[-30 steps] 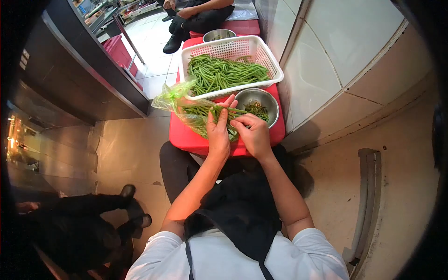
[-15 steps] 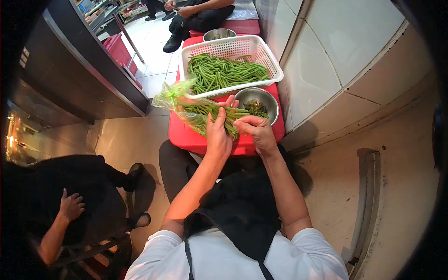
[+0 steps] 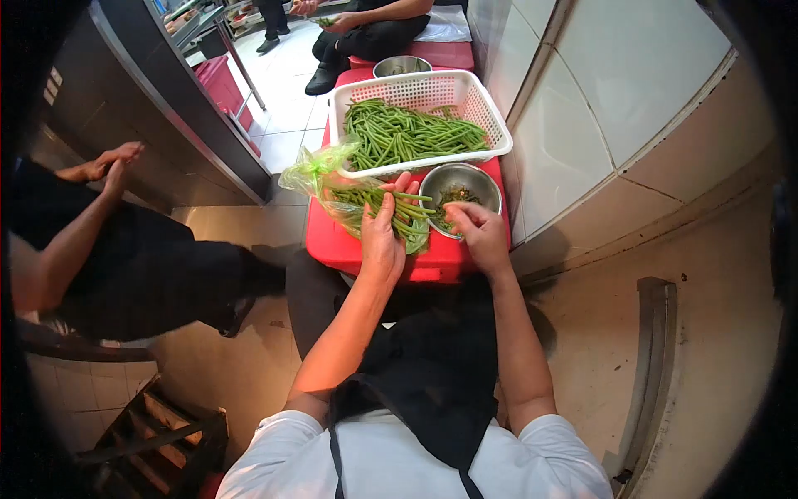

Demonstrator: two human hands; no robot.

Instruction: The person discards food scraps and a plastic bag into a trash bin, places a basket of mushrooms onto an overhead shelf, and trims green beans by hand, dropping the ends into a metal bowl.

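Observation:
My left hand [image 3: 385,237] is closed round a small bunch of green beans [image 3: 410,218], their ends pointing right. Under and beside it lies a clear plastic bag [image 3: 320,172] with a green tint and more beans inside. My right hand [image 3: 484,235] hovers at the near right rim of a steel bowl [image 3: 490,187], thumb and fingertips pressed together; what is between them, if anything, is too small to make out. Bean trimmings [image 3: 459,198] lie in the bowl. Behind both hands, a white perforated basket [image 3: 499,141] holds a large heap of green beans [image 3: 407,133].
Everything rests on a red box [image 3: 324,237] before my knees. Farther back are another steel bowl [image 3: 402,65] and a seated person [image 3: 374,33]. Another person [image 3: 141,258] stands on the left, near a wooden stool [image 3: 158,432]. A tiled wall [image 3: 648,91] bounds the right side.
My right hand has moved right, away from the bean ends, to the bowl's rim. The person on the left has risen from a seat and brought both hands together.

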